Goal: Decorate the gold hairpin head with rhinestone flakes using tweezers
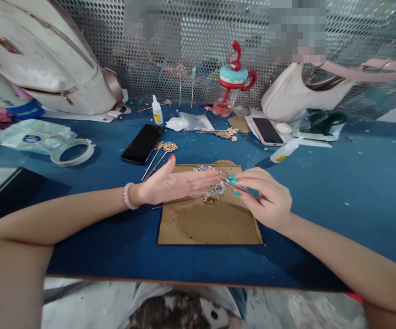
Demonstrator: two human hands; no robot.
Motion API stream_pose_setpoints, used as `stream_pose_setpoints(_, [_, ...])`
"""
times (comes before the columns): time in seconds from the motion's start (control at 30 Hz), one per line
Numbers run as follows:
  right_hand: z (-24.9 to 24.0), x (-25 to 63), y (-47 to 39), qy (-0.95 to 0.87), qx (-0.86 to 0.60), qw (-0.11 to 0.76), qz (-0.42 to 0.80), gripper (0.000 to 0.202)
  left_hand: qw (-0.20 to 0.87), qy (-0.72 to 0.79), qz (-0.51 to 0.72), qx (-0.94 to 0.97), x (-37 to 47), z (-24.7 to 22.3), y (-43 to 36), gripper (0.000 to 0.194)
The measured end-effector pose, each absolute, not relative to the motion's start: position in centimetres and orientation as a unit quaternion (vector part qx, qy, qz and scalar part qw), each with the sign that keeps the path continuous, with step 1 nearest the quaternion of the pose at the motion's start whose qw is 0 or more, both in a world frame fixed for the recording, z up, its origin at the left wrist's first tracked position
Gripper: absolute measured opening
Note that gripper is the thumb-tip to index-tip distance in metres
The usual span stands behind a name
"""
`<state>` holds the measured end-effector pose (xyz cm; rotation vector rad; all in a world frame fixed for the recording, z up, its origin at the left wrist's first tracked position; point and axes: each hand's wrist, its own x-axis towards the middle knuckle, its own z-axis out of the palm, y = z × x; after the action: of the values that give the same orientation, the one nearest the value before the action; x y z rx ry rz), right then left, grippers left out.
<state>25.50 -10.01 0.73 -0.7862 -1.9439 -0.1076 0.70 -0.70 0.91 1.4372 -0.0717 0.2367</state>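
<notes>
My left hand (175, 183) is stretched out palm up over a brown cardboard sheet (211, 224), its fingers flat and the thumb raised. My right hand (266, 196) pinches a pair of thin metal tweezers (249, 190), whose tips meet the fingertips of my left hand. Small sparkling beads or stones (220, 188) lie on the cardboard just behind and below the fingertips. Among them is a gold filigree piece (210, 198). Whether the tweezer tips hold anything is too small to tell.
Gold hairpins (169, 147) and a black phone (143, 144) lie behind my left hand. Behind my right hand are a glue bottle (284, 151) and a pink phone (267, 131). Farther back stand a red-handled cup (232, 82), another glue bottle (157, 111), and bags. A tape roll (72, 152) is at left.
</notes>
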Motion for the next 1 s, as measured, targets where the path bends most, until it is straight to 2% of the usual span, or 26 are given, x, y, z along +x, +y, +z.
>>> stream_pose_setpoints(0.1, [0.6, 25.5, -10.1, -0.8, -0.332, 0.497, -0.047, 0.037, 0.748, -0.026, 0.104, 0.655, 0.6, 0.7, -0.6, 0.099])
stream_pose_setpoints(0.27, [0.3, 25.6, -10.0, -0.797, -0.334, 0.5, -0.061, 0.032, 0.771, -0.037, 0.116, 0.625, 0.6, 0.2, -0.7, 0.102])
stream_pose_setpoints(0.47, [0.6, 25.5, -9.9, -0.801, -0.327, 0.496, -0.075, 0.026, 0.797, -0.047, 0.114, 0.591, 0.7, 0.0, -0.7, 0.094])
stream_pose_setpoints(1.0, [0.9, 25.7, -9.7, -0.823, -0.29, 0.471, -0.128, 0.02, 0.833, -0.028, 0.093, 0.545, 0.5, -0.2, -0.4, 0.099])
